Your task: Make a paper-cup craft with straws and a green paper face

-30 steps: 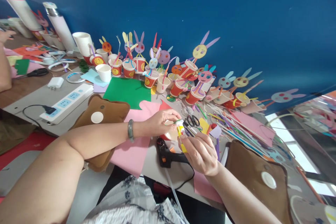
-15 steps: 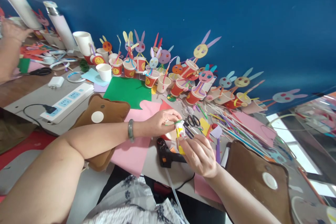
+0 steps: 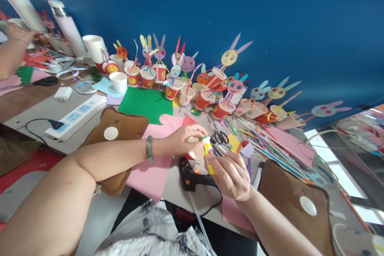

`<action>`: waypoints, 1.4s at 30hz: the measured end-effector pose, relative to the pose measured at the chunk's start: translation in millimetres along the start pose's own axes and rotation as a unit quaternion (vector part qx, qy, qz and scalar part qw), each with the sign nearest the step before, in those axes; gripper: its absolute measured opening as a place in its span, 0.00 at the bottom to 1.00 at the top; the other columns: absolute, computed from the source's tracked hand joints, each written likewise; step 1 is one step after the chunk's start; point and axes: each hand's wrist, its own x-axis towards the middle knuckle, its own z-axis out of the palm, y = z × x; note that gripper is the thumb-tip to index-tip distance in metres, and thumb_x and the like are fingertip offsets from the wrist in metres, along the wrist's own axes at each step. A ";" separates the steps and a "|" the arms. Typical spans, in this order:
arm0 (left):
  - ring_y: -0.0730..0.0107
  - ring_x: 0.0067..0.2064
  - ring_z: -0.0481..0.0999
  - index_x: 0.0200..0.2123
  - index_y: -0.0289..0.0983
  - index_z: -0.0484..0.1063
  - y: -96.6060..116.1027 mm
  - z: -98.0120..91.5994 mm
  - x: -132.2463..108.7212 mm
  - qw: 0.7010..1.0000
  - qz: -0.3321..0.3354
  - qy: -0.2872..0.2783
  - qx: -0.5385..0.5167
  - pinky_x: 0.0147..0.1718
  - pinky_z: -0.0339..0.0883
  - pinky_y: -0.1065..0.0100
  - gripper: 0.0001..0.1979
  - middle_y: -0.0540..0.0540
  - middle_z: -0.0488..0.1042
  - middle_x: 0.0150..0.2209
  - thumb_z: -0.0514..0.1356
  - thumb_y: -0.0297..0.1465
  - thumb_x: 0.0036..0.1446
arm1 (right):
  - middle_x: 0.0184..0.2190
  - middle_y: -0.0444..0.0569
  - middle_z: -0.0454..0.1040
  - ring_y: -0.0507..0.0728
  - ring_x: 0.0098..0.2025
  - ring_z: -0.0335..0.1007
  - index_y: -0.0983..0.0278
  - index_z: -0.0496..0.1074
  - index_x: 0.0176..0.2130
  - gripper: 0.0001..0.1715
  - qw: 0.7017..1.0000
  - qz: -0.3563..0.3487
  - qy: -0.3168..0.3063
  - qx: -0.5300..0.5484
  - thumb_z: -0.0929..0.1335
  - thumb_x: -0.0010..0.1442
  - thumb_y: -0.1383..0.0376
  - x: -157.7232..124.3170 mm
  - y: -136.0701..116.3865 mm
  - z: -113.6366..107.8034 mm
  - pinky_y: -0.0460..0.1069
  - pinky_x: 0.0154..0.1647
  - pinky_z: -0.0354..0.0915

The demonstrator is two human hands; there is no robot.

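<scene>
My right hand [image 3: 230, 177] is wrapped round a yellow-and-white glue stick [image 3: 209, 150], its white end pointing up and away from me. My left hand [image 3: 184, 141] pinches a small green piece [image 3: 205, 138], perhaps paper, touching or very close to the glue stick's tip. The fingers partly hide that piece. Below both hands lies a black hot glue gun [image 3: 189, 176] with an orange trigger. A paper cup [image 3: 196, 154] sits behind the glue stick, partly covered by my hands.
Black-handled scissors [image 3: 221, 137] lie beyond my right hand. Several paper cups with rabbit figures [image 3: 225, 108] line the blue wall. Green paper [image 3: 144, 104], a power strip [image 3: 78, 116] and brown cushion-like pads [image 3: 295, 200] surround the work. Another person's hand [image 3: 18, 34] is at far left.
My right hand and the glue stick have shifted slightly to the right. My left hand keeps its place. At far left, the other person's arm has moved a little.
</scene>
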 end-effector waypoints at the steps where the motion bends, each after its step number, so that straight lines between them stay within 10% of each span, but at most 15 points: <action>1: 0.61 0.51 0.76 0.34 0.36 0.76 0.8 -0.4 0.2 1.000 -0.004 -0.002 0.001 0.53 0.70 0.60 0.09 0.40 0.75 0.48 0.59 0.34 0.61 | 0.31 0.49 0.76 0.54 0.30 0.70 0.69 0.73 0.50 0.15 1.000 0.011 0.003 -0.008 0.70 0.63 0.73 -0.4 -0.2 0.0 0.53 0.38 0.69; 42: 0.61 0.51 0.76 0.35 0.36 0.76 0.1 0.6 -1.1 1.000 -0.011 0.002 0.001 0.53 0.71 0.61 0.08 0.40 0.76 0.49 0.59 0.33 0.61 | 0.30 0.47 0.76 0.54 0.29 0.68 0.66 0.73 0.48 0.14 1.000 0.021 0.001 -0.001 0.70 0.61 0.74 -2.6 -0.7 1.5 0.53 0.36 0.70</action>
